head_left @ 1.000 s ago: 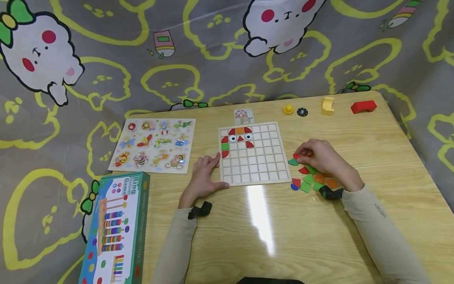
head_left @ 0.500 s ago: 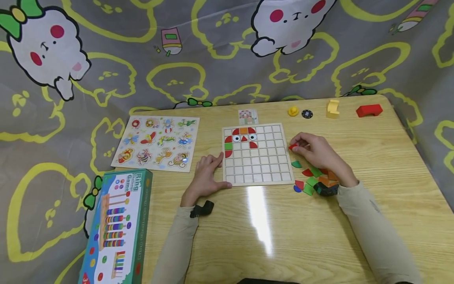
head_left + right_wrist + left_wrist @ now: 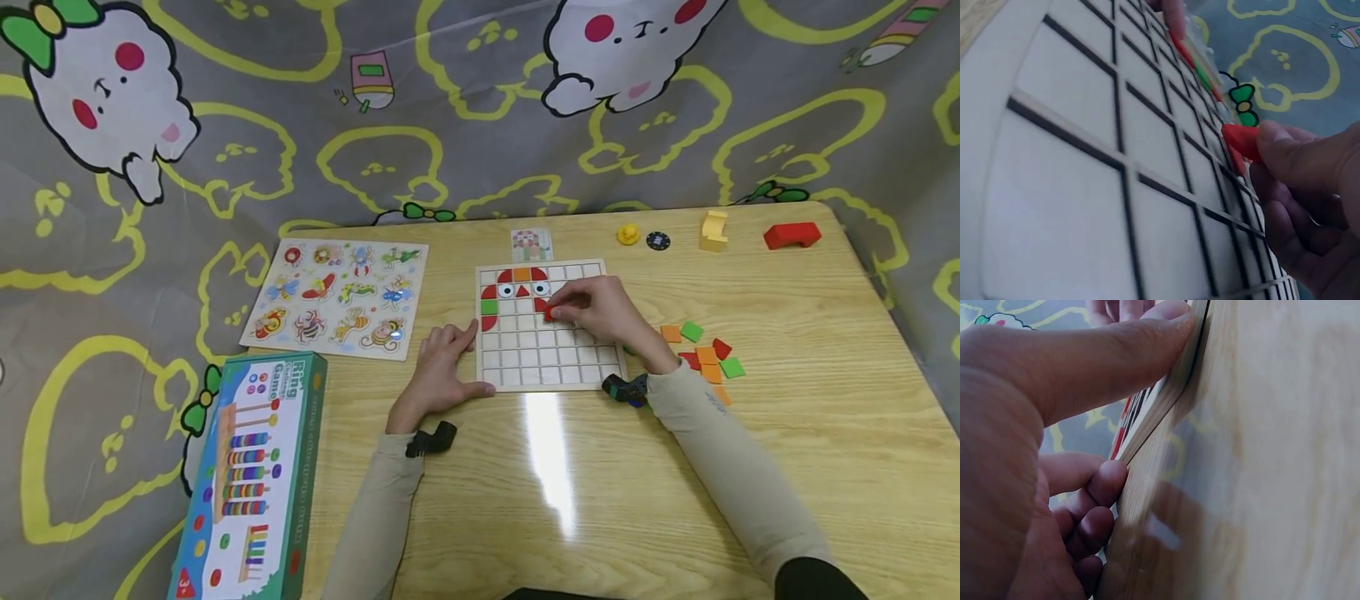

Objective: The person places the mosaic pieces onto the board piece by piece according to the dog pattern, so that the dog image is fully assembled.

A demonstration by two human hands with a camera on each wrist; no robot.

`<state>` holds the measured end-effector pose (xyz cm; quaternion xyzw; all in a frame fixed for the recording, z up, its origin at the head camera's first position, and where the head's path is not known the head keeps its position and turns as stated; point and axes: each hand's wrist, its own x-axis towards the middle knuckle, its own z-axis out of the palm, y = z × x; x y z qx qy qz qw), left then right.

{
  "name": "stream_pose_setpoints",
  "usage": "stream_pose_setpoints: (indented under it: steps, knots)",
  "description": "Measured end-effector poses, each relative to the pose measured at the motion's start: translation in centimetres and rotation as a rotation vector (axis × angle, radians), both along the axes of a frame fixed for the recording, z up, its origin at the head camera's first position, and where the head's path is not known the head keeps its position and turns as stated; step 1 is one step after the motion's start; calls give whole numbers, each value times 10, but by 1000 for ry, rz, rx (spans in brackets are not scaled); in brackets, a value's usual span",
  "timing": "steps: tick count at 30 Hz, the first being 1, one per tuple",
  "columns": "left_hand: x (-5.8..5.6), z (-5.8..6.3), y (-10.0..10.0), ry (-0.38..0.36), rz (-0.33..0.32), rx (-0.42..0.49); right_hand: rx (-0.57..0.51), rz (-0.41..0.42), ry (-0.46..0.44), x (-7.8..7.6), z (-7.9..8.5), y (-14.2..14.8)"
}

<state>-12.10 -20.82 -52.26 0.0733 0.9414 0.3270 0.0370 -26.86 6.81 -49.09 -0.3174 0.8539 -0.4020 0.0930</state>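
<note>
Board (image 3: 525, 358) of pale gridded wood; red piece (image 3: 1240, 141) pinched.

At the frame's centre, the grid board (image 3: 527, 357) was pale with dark-lined squares, bearing pieces (image 3: 489, 307) in red, green and orange and two black-and-white eyes (image 3: 506, 290). In the right wrist view, the pinched piece (image 3: 1244, 142) was red. The sleeves (image 3: 375, 517) were beige. Across the top, the grey curtain (image 3: 480, 158) bore yellow outlines (image 3: 382, 131) and white, red-cheeked animals (image 3: 633, 58).

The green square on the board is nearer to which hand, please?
Left: the left hand touches the board, lower left of the green square; the right hand pinches a red piece farther right.
</note>
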Motion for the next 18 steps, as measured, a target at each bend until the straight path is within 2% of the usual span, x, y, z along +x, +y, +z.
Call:
stream_pose_setpoints:
  steps: [4, 8, 18]
  knots:
    - [-1, -1, 0, -3, 4, -10, 15, 46, 59, 0, -8, -9]
    - [-1, 0, 0, -2, 5, -10, 20, 54, 107, 0, -12, -13]
    - [-1, 2, 2, -2, 4, -6, 30, 86, 116, 3, -10, -9]
